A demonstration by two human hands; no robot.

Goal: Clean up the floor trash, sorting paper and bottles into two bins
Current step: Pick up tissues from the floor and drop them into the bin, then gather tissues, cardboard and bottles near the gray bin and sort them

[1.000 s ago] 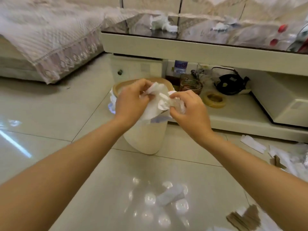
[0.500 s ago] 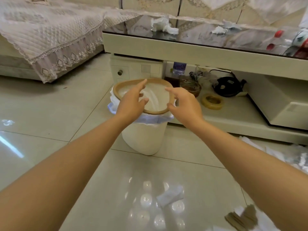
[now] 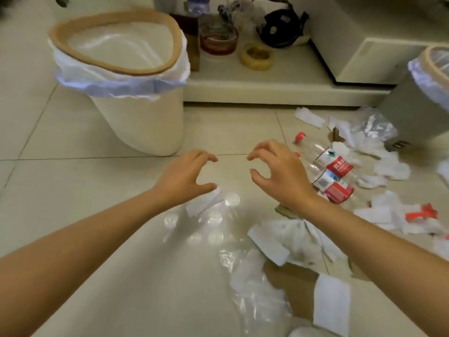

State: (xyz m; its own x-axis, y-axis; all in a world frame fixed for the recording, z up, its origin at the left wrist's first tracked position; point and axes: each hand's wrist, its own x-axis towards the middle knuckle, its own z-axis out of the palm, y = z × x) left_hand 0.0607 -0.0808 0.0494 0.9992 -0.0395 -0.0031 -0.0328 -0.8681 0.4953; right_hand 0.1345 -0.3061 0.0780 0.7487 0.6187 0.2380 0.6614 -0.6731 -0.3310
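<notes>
Below both hands, a floor [image 3: 73, 190] of pale glossy tiles is seen from above, strewn with trash on its right side. The left hand [image 3: 187, 176] and the right hand [image 3: 279, 173] are held side by side above the tiles, a little apart, each with fingers loosely curled and nothing held in either. A small white paper scrap [image 3: 205, 203] lies on the floor just under and beside the left thumb, its long axis slanting from lower left to upper right; it is nearest the left hand. A larger crumpled sheet of paper [image 3: 286, 239] lies closer to the viewer, beneath the right forearm. Two clear bottles with red labels [image 3: 336, 175] lie on their sides just to the right of the right hand, partly hidden by it, their necks pointing up and left toward a red cap [image 3: 300, 136]. More paper and clear plastic film are scattered toward the right edge of the floor. A cream bin with a tan rim [image 3: 116, 45] and a white liner stands ahead and to the left of the hands; a second, greyer bin [image 3: 418, 103] stands at the far right. The small scrap would probably be the easiest next pickup, by the left hand, with the cream bin lying up and left of it.
</notes>
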